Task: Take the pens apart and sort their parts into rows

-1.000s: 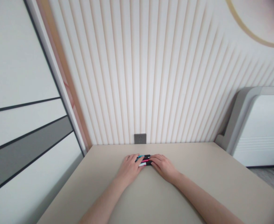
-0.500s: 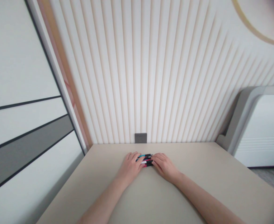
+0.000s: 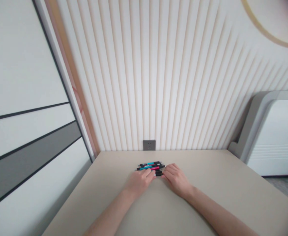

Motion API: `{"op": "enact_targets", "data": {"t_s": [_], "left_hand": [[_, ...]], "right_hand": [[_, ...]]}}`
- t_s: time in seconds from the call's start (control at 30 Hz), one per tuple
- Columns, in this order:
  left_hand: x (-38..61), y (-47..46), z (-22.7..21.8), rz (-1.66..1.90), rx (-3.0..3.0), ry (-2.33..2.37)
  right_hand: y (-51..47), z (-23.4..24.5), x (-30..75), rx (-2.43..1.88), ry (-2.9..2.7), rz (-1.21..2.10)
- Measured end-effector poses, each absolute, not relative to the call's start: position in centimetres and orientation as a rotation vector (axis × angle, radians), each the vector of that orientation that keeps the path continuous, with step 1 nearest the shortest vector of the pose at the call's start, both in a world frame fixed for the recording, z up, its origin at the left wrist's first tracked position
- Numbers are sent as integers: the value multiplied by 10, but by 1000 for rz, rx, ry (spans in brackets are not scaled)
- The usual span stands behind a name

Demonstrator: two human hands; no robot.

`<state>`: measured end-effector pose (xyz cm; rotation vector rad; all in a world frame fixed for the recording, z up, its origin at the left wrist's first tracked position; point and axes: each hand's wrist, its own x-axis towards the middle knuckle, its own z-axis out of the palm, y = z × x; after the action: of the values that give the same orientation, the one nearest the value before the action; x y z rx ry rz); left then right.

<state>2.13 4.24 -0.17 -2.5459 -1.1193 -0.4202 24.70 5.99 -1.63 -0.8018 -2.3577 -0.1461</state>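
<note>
Several pens [image 3: 150,163] in blue, red and black lie side by side in a small pile on the beige table [image 3: 146,209]. My left hand [image 3: 139,182] is at the near left of the pile, its fingers closed on a pen [image 3: 158,174] whose black part shows. Part of that pen is hidden under the fingers. My right hand [image 3: 177,178] rests to the right, fingers curled, with thumb and fingertips pinching at the right end of the same pen. A red pen [image 3: 155,168] lies just beyond my left fingertips.
Behind the table rises a white ribbed wall panel [image 3: 144,72] with a dark wall socket [image 3: 149,145] low down. A white cabinet with grey stripe [image 3: 36,170] borders the left side. A grey and white bed headboard [image 3: 274,131] stands at the right.
My left hand has drawn back toward me and off most of the pens, uncovering the pile. My right hand has shifted slightly right and nearer. The view has turned a little.
</note>
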Motion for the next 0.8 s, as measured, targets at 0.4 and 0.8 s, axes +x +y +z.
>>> {"op": "enact_targets", "data": {"t_s": [0.4,0.8], "left_hand": [[-2,13,3,-656,-2656,-1020],[10,1,-1,-704,-2728,-959]], "right_hand": [[4,1,266,-933,-2263,-49],[-7,-8,251,-955,-2361,319]]}}
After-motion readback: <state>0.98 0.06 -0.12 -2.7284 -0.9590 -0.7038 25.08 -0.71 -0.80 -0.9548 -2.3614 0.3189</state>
